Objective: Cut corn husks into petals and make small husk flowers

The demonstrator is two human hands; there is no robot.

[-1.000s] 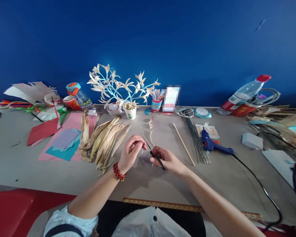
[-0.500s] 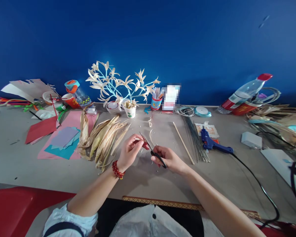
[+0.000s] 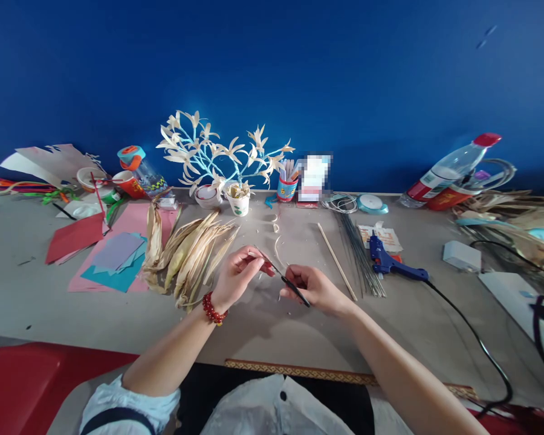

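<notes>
Black-handled scissors [image 3: 294, 290] are gripped in my right hand [image 3: 315, 291], their blades pointing up and left toward my other fingers. My left hand [image 3: 240, 277], with a red bead bracelet at the wrist, is pinched at the blade tips; whatever lies between its fingers is too small to make out. Just beyond the hands, thin pale curled strips [image 3: 277, 244] and tiny scraps lie on the grey table [image 3: 272, 344]. Dried corn husks [image 3: 194, 254] are spread to the left of my left hand. A pale stick [image 3: 336, 261] lies right of the scissors.
Pale husk flowers on blue stems [image 3: 236, 160] stand in a small white pot [image 3: 238, 204] at the back. On the right lie dark wires [image 3: 360, 257] and a blue glue gun [image 3: 390, 263] with a cord. Coloured paper [image 3: 118, 254] is at left; a bottle [image 3: 448, 169] leans back right.
The scissors have turned, so their handles now show nearly edge-on. My right hand has shifted slightly right, and my left hand barely moved.
</notes>
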